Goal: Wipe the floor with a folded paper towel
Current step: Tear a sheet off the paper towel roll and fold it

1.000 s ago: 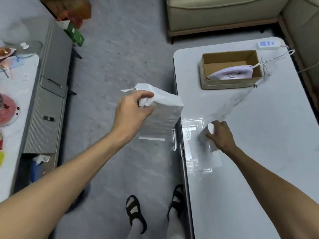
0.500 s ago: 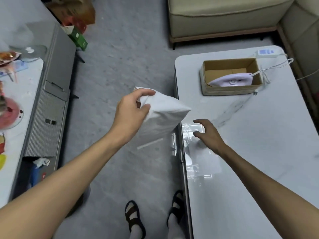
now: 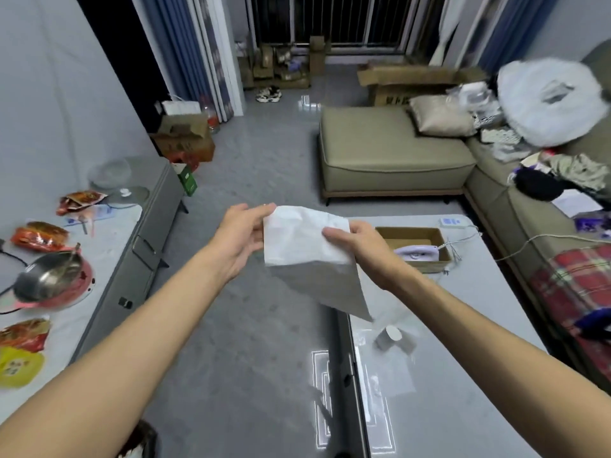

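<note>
— Since a moment ago the view has lifted from the floor to take in the room, and the right hand has left the table to join the left hand on the paper towel.
— So where is the towel now?
— In the air between the two hands, above the floor beside the table's edge. Each hand pinches an upper side of it; the lower part hangs to a loose corner. I'd judge the folding is in hand and the wiping not begun.
— And the roll?
— Lying alone on the table, near the hanging corner.
— Any writing to read?
— Dark print on the big cardboard box at the back, and on the snack packets at left, all too blurred to read.
</note>
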`<state>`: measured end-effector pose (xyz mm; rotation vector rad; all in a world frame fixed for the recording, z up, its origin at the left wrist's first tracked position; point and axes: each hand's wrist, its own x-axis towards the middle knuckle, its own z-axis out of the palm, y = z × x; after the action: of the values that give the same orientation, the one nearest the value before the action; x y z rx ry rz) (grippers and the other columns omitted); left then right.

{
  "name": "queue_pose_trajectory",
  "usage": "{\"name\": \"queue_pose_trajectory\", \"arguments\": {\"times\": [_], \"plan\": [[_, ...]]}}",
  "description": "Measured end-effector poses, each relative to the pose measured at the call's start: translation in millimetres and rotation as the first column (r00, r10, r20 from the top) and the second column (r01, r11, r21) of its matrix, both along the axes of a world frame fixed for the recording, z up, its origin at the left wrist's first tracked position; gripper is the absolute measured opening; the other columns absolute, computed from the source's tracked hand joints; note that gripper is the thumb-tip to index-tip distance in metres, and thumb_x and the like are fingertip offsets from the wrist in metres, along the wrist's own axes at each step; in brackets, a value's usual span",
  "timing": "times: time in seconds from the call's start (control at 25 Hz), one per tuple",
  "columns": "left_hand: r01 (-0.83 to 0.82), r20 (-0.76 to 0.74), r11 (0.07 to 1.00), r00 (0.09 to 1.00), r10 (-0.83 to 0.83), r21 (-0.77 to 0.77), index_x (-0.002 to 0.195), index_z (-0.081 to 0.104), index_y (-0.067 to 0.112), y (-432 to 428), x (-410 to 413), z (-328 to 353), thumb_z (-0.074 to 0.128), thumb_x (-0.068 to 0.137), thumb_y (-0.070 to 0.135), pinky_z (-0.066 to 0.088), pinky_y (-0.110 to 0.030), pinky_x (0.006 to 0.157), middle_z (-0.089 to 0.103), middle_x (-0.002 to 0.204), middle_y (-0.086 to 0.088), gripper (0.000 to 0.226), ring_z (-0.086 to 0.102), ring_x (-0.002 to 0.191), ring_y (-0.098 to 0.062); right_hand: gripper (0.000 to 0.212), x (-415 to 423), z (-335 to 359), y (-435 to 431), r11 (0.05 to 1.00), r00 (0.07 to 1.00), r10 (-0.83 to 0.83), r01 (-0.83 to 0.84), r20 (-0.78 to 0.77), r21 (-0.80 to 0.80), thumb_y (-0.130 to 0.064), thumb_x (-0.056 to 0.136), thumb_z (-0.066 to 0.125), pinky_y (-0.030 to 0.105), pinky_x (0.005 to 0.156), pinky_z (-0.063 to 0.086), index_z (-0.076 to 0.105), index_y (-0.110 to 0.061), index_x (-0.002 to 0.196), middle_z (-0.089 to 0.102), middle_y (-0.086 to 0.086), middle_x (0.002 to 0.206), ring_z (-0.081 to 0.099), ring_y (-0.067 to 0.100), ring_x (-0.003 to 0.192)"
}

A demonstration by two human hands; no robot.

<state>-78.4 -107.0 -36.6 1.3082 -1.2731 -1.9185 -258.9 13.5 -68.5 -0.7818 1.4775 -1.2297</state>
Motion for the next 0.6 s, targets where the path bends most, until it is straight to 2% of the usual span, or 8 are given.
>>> {"name": "queue_pose_trajectory", "arguments": {"times": [0.08, 0.16, 0.28, 0.36, 0.4, 0.44, 0.52, 0.6], "plan": [[0.196, -0.053, 0.974, 0.980, -0.191, 0.117, 0.131, 0.052, 0.001, 6, 25, 21, 0.061, 0.089, 0.032, 0.044, -0.043, 0.098, 0.064, 0.122, -0.023, 0.053, 0.063, 0.102, -0.031, 0.020, 21, 44, -9, 1.000, 0.999, -0.003, 0.004, 0.054, -0.010, -0.022, 0.090, 0.063, 0.021, 0.059, 0.050, 0.069, -0.003, 0.093, 0.071, 0.007, 0.083, 0.066, 0.016, 0.069], [0.273, -0.111, 0.950, 0.960, -0.258, 0.150, 0.117, 0.064, 0.005, 17, 48, 32, 0.063, 0.087, 0.034, 0.042, -0.042, 0.103, 0.066, 0.118, -0.018, 0.043, 0.061, 0.103, -0.029, 0.017, 41, 77, -14, 1.000, 0.992, -0.002, 0.005, 0.127, -0.018, -0.019, 0.090, 0.063, 0.023, 0.059, 0.052, 0.066, -0.002, 0.089, 0.070, 0.011, 0.080, 0.068, 0.019, 0.068], [0.213, -0.168, 0.975, 0.965, -0.200, 0.062, 0.122, 0.062, 0.003, 24, 73, 52, 0.065, 0.085, 0.019, 0.046, -0.040, 0.099, 0.065, 0.122, -0.018, 0.040, 0.061, 0.104, -0.024, 0.011, 64, 113, -18, 0.995, 0.990, -0.093, 0.096, 0.108, -0.022, -0.015, 0.089, 0.063, 0.025, 0.062, 0.053, 0.063, -0.004, 0.093, 0.068, 0.012, 0.082, 0.067, 0.020, 0.068], [0.102, -0.107, 0.993, 0.988, -0.107, -0.055, 0.124, 0.059, 0.009, 23, 87, 70, 0.069, 0.082, 0.013, 0.054, -0.032, 0.080, 0.071, 0.103, -0.013, 0.044, 0.067, 0.086, -0.017, 0.015, 72, 127, -20, 0.994, 0.994, -0.105, 0.106, 0.031, -0.002, -0.016, 0.090, 0.061, 0.027, 0.068, 0.051, 0.066, -0.002, 0.095, 0.066, 0.013, 0.085, 0.064, 0.021, 0.071], [0.053, -0.059, 0.991, 0.996, -0.061, -0.124, 0.123, 0.059, 0.014, 21, 94, 79, 0.071, 0.080, 0.013, 0.054, -0.027, 0.068, 0.072, 0.093, -0.010, 0.044, 0.067, 0.076, -0.014, 0.016, 74, 131, -20, 0.997, 0.997, -0.081, 0.081, -0.002, 0.017, -0.018, 0.090, 0.061, 0.027, 0.068, 0.050, 0.067, -0.004, 0.094, 0.065, 0.011, 0.084, 0.063, 0.021, 0.072], [0.014, -0.014, 0.981, 1.000, -0.017, -0.191, 0.120, 0.060, 0.018, 18, 101, 85, 0.073, 0.079, 0.015, 0.052, -0.026, 0.064, 0.071, 0.090, -0.008, 0.043, 0.067, 0.073, -0.015, 0.016, 77, 134, -18, 0.998, 0.999, -0.039, 0.039, -0.013, 0.039, -0.021, 0.090, 0.062, 0.027, 0.068, 0.051, 0.069, -0.007, 0.093, 0.065, 0.009, 0.081, 0.063, 0.020, 0.070], [-0.037, 0.046, 0.950, 0.997, 0.054, -0.310, 0.115, 0.062, 0.022, 13, 112, 95, 0.074, 0.078, 0.016, 0.054, -0.034, 0.075, 0.070, 0.101, -0.008, 0.040, 0.068, 0.088, -0.022, 0.016, 83, 135, -14, 0.996, 0.998, 0.067, -0.067, -0.005, 0.051, -0.024, 0.090, 0.063, 0.029, 0.072, 0.054, 0.070, -0.010, 0.094, 0.066, 0.008, 0.082, 0.063, 0.020, 0.070], [-0.062, 0.081, 0.914, 0.991, 0.103, -0.401, 0.112, 0.064, 0.021, 11, 120, 102, 0.073, 0.078, 0.015, 0.053, -0.040, 0.088, 0.066, 0.109, -0.006, 0.036, 0.067, 0.098, -0.024, 0.010, 90, 130, -12, 0.994, 0.993, 0.109, -0.108, -0.034, 0.011, -0.016, 0.088, 0.065, 0.031, 0.080, 0.056, 0.069, -0.009, 0.094, 0.066, 0.011, 0.088, 0.063, 0.020, 0.074]]}}
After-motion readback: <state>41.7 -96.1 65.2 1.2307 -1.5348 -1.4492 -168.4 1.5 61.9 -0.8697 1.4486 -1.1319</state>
